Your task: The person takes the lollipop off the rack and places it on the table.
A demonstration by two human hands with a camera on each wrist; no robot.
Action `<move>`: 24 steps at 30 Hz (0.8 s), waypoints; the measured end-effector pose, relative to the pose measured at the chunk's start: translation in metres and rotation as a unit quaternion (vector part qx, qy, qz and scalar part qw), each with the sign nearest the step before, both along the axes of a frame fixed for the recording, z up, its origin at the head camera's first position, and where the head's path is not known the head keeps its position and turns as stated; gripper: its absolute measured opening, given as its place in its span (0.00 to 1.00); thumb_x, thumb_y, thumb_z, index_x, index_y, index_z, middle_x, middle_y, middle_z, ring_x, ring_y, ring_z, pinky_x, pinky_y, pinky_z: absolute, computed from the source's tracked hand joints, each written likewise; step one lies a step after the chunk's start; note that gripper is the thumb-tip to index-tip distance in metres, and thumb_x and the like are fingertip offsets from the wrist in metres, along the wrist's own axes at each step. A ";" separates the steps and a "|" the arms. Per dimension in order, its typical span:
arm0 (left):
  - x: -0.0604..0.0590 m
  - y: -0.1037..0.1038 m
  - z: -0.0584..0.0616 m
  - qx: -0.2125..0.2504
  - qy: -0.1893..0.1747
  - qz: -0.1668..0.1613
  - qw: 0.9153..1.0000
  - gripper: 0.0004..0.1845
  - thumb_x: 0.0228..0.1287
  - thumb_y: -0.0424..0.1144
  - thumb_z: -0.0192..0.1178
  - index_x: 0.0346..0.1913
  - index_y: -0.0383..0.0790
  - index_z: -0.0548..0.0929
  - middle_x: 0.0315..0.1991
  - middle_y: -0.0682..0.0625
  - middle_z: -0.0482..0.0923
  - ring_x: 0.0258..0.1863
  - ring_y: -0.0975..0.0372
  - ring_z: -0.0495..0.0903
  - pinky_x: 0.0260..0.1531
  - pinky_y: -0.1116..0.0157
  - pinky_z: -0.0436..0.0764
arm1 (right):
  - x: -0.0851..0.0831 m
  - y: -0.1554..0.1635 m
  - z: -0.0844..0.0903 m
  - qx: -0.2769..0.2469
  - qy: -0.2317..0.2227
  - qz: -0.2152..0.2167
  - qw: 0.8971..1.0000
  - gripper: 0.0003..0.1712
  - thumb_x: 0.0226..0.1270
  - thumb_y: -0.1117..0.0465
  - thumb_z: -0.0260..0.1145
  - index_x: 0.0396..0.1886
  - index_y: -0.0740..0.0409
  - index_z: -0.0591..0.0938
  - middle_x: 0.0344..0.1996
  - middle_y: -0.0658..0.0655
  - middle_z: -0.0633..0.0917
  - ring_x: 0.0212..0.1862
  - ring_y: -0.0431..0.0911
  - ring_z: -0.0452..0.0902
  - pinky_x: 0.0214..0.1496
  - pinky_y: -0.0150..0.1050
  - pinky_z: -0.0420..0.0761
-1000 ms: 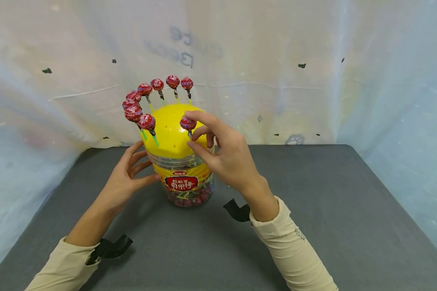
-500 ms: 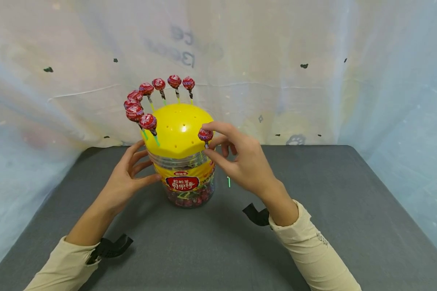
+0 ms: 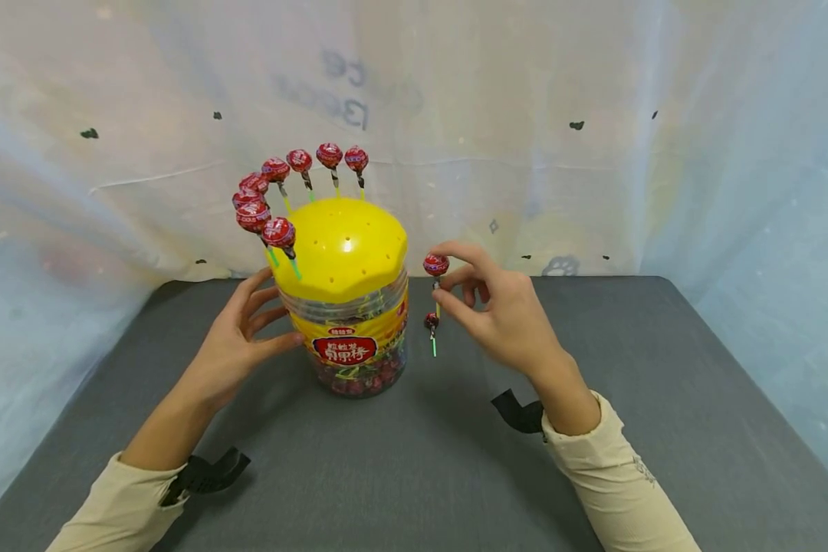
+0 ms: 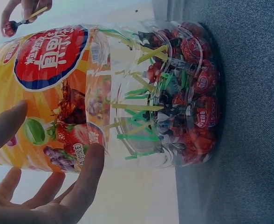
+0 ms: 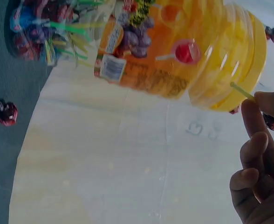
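While my left hand [image 3: 238,341] steadies the candy jar [image 3: 350,337] with straight fingers and thumb laid against its near-left wall, my right hand [image 3: 504,318] hovers just right of it, thumb and forefinger pinching a red lollipop [image 3: 436,265]. Its stick runs almost upright, head on top, level with the rim of the yellow lid [image 3: 341,245], so the right hand is the nearer one to the lid's open holes, which lie to its left. A second lollipop [image 3: 431,322] lies on the grey table [image 3: 662,399] below that hand, beside the jar. Wrapped lollipops fill the jar's lower part. Farther back, eight planted lollipops [image 3: 276,230] ring the lid's left and rear.
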State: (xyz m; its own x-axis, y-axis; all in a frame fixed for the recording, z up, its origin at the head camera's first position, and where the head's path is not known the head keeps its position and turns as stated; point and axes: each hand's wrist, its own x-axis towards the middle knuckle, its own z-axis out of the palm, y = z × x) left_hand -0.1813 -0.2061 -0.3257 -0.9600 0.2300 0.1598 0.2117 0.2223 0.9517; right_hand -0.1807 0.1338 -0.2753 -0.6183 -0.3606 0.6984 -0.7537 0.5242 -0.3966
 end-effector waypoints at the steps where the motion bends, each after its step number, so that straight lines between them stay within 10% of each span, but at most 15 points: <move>1: 0.000 0.000 0.000 0.001 0.000 0.000 1.000 0.49 0.65 0.33 0.66 0.79 0.63 0.48 0.77 0.40 0.51 0.71 0.42 0.60 0.47 0.73 0.82 | -0.001 0.002 0.000 0.001 -0.003 -0.004 1.000 0.27 0.65 0.61 0.71 0.62 0.45 0.74 0.31 0.47 0.88 0.25 0.38 0.67 0.27 0.32 0.68; 24: 0.002 0.002 0.001 -0.006 0.000 0.005 1.000 0.48 0.66 0.35 0.66 0.79 0.64 0.47 0.78 0.40 0.50 0.72 0.41 0.59 0.47 0.75 0.81 | -0.027 0.015 -0.023 0.046 -0.104 -0.032 0.993 0.30 0.67 0.60 0.70 0.66 0.46 0.72 0.34 0.49 0.89 0.25 0.40 0.72 0.29 0.35 0.74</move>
